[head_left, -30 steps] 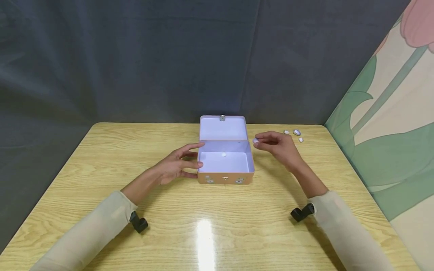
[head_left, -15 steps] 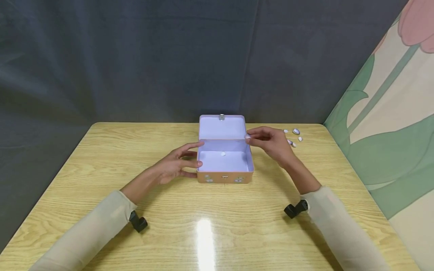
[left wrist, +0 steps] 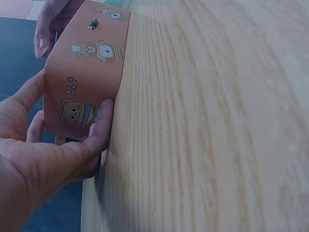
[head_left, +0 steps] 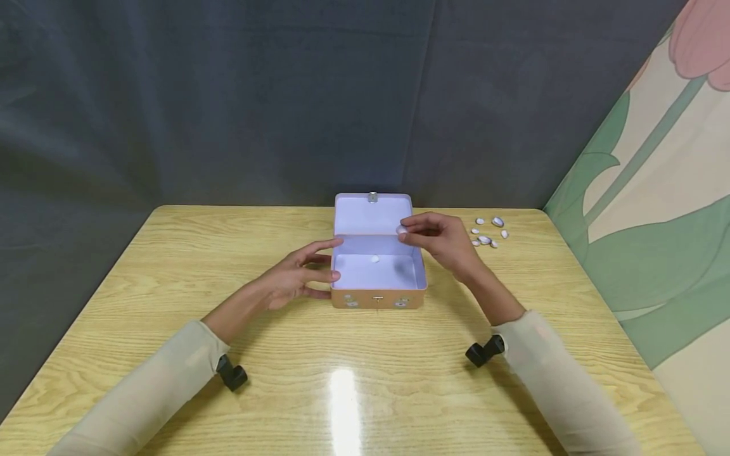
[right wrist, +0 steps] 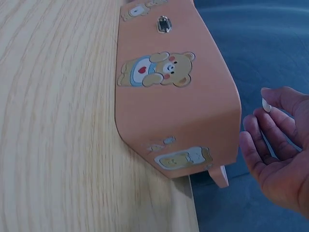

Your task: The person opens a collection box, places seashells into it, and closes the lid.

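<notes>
Right hand [head_left: 441, 240] pinches a small white shell [head_left: 402, 231] above the open orange rectangular tin box [head_left: 379, 297], long axis left-right, lid rearward; left hand [head_left: 296, 275] clasps its left wall.

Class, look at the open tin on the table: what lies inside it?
One small white shell lies on the floor of the tin, near the back. The right hand, pinching another shell, hangs over the right rear corner and hides that part.
</notes>
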A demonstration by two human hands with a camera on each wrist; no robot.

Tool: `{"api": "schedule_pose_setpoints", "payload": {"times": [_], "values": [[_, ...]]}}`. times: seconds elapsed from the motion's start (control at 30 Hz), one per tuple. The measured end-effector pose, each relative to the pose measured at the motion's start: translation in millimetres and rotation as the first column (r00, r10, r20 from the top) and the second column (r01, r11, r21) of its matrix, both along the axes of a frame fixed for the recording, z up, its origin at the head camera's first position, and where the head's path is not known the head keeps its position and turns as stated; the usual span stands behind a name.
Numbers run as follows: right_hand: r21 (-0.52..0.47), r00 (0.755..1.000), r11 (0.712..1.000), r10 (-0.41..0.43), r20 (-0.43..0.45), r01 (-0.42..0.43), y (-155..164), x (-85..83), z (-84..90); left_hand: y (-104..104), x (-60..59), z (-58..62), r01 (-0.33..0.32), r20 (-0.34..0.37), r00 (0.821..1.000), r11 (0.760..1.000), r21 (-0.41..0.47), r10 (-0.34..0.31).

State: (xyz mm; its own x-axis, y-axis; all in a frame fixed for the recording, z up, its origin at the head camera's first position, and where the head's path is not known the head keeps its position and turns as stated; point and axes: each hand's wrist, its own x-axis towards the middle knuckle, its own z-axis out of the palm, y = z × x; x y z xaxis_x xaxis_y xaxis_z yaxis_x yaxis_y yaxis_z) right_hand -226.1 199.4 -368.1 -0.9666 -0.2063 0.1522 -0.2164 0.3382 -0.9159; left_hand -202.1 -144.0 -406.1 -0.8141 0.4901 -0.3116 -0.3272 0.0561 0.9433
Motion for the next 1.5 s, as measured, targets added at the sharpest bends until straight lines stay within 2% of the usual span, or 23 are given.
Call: {"api": "schedule_pose_setpoints", "payload": {"times": [0.43,0.73,1.07,1.5], "values": [[-0.053,0.999,0.998,0.03,0.016,-0.029,-15,-0.9,-4.4,1,0.8,-0.9,0.008,-0.001,1.0,1.0,-0.003,-0.008],[-0.022,0.999,0.999,0.037,0.031,-0.037,-23,-1.4,-3.9,0,0.6,-0.2,0.008,0.0,1.0,1.0,-0.01,-0.008],[0.074,0.999,0.996,0.051,-0.015,-0.05,-36,-1.3,-6.7,0,1.6,0.5,-0.001,0.006,1.0,1.0,-0.004,0.001],[0.093,0.999,0.995,0.045,-0.008,-0.044,-34,-0.4,-2.9,0,-0.6,-0.1,-0.003,0.016,1.0,1.0,-0.011,0.003]]}}
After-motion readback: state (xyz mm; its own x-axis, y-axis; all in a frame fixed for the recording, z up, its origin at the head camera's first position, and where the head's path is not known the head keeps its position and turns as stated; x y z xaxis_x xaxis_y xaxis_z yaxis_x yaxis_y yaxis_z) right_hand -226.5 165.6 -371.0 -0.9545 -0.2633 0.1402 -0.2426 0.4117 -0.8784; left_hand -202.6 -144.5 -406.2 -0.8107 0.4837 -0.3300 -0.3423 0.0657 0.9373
